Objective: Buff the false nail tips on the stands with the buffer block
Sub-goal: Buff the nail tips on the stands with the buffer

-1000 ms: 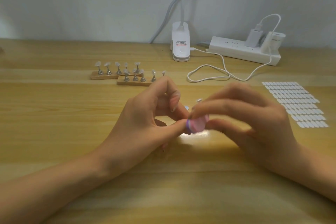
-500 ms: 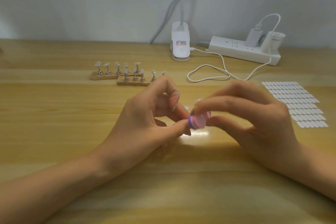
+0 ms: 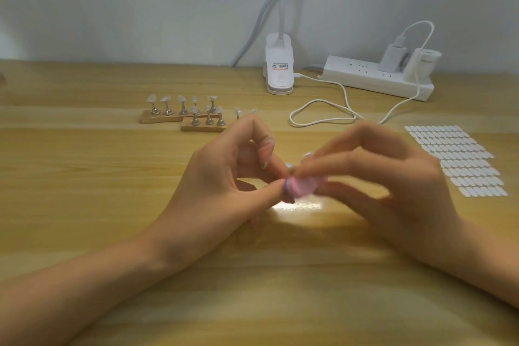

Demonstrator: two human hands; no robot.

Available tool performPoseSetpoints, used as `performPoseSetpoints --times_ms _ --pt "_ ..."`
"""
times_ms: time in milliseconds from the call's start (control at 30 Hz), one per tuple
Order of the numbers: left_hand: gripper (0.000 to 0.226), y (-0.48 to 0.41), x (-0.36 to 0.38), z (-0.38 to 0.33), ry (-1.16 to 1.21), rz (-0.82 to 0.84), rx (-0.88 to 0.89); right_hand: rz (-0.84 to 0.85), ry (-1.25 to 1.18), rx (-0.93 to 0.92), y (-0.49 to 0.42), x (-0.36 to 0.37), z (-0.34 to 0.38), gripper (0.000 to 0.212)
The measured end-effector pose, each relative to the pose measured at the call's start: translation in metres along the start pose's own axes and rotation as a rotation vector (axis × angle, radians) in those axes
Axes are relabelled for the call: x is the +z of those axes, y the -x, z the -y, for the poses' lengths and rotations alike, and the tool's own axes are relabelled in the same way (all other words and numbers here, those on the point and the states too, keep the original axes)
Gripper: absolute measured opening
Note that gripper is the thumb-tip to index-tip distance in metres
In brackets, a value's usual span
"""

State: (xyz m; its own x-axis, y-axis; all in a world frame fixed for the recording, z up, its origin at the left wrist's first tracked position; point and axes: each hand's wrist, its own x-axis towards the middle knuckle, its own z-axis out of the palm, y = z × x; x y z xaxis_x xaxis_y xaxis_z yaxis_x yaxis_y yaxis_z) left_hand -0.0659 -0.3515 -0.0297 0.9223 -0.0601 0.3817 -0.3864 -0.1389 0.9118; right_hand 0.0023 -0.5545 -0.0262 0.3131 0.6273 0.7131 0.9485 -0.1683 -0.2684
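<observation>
The buffer block (image 3: 304,187) is small, pink with a purple edge, and it looks light and a little soft, like foam. It is better to hold it by its two side faces, so that the rubbing face stays free. The right hand (image 3: 393,185) holds it so: the thumb is under it and the fingers are curled over the top, closed tightly on it. This hand is blurred, so I cannot tell the exact finger places.

The false nail tip (image 3: 308,153) is thin, clear plastic and surely very light and easy to bend or knock off, so I think only soft pressure is good. It shows just above the block, near the middle of the table (image 3: 84,177). The left hand (image 3: 224,185) pinches with thumb and fingers at the block's left edge. I judge it holds a single stand there, but this is mostly hidden.

The row of stands (image 3: 182,111) waits farther back, to the left, untouched.
</observation>
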Motion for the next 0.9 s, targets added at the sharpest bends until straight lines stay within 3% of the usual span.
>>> performPoseSetpoints --times_ms 800,900 --pt "0.034 -0.0004 -0.0004 -0.0003 0.039 0.018 0.005 -0.008 -0.039 0.006 0.0010 -0.0003 -0.0017 0.019" --pt "0.041 -0.0008 -0.0006 -0.0002 0.073 0.023 -0.018 -0.030 -0.067 0.038 0.0010 0.0000 0.0008 0.021"
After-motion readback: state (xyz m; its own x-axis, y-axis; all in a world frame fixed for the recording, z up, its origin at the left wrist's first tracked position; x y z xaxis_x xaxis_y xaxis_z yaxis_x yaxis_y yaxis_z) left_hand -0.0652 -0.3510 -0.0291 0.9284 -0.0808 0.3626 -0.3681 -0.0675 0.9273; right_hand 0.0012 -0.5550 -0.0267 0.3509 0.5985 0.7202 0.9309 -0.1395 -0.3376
